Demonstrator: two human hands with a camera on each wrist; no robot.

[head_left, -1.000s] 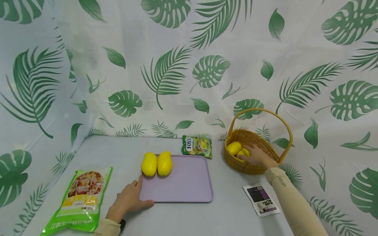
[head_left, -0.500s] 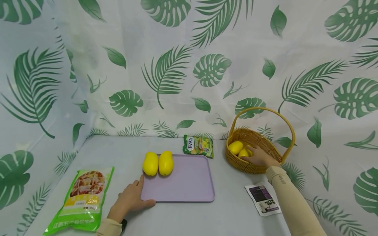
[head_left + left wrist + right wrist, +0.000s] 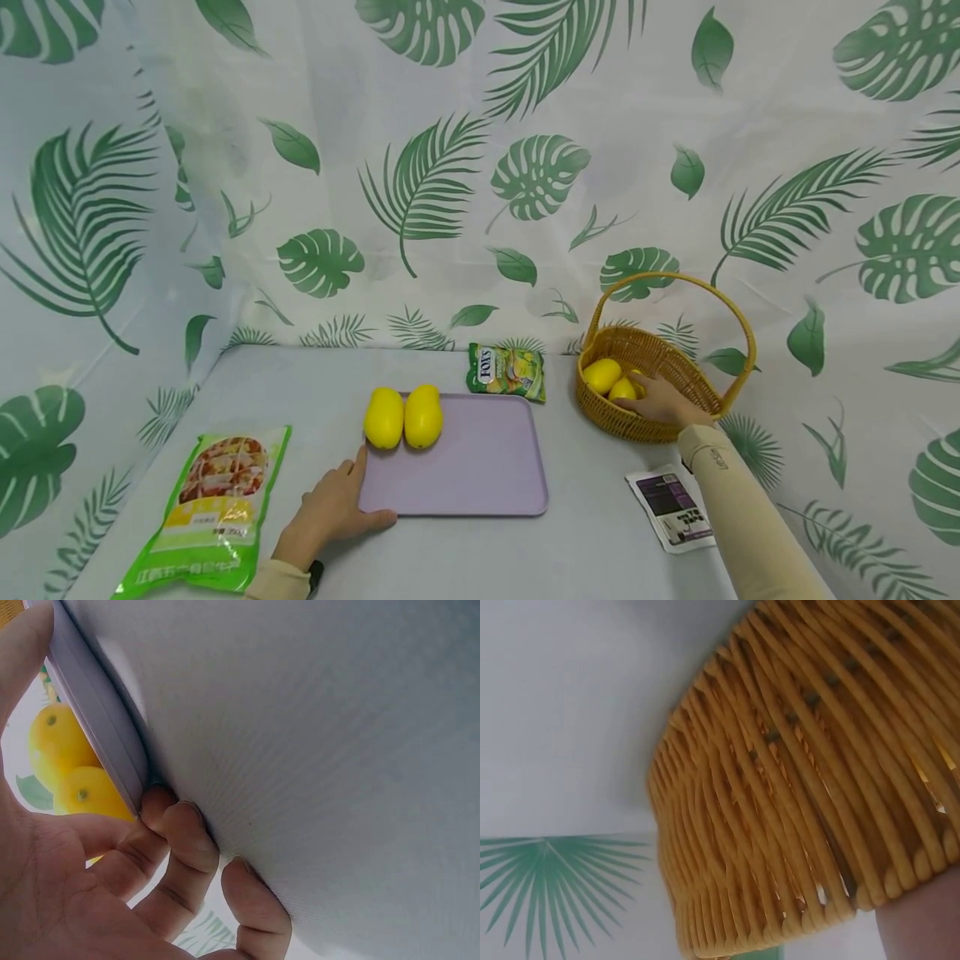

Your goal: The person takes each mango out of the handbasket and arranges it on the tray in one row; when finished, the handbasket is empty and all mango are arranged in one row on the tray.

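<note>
My left hand (image 3: 333,502) holds the near left corner of a lilac tray (image 3: 480,467), thumb along the front edge and fingers at the left side. In the left wrist view its curled fingers (image 3: 191,836) meet the tray's underside edge and the table. Two yellow mangoes (image 3: 384,418) lie side by side at the tray's far left. My right hand (image 3: 660,402) reaches into a wicker basket (image 3: 626,427) and grips a mango (image 3: 622,389), partly hidden by the fingers. Another mango (image 3: 602,377) lies beside it. The right wrist view shows mostly the basket's woven side (image 3: 780,787).
A green FOX'S candy bag (image 3: 507,372) lies behind the tray. At the left is a large green food bag (image 3: 210,508), and a white and purple packet (image 3: 671,507) lies near the right forearm. The basket's tall handle (image 3: 678,275) arches above it. Leaf-patterned cloth hangs behind.
The right hand stays in the basket, its fingers shifting slightly around the mango. The left hand keeps its place at the tray. The whole head view has drifted slightly.
</note>
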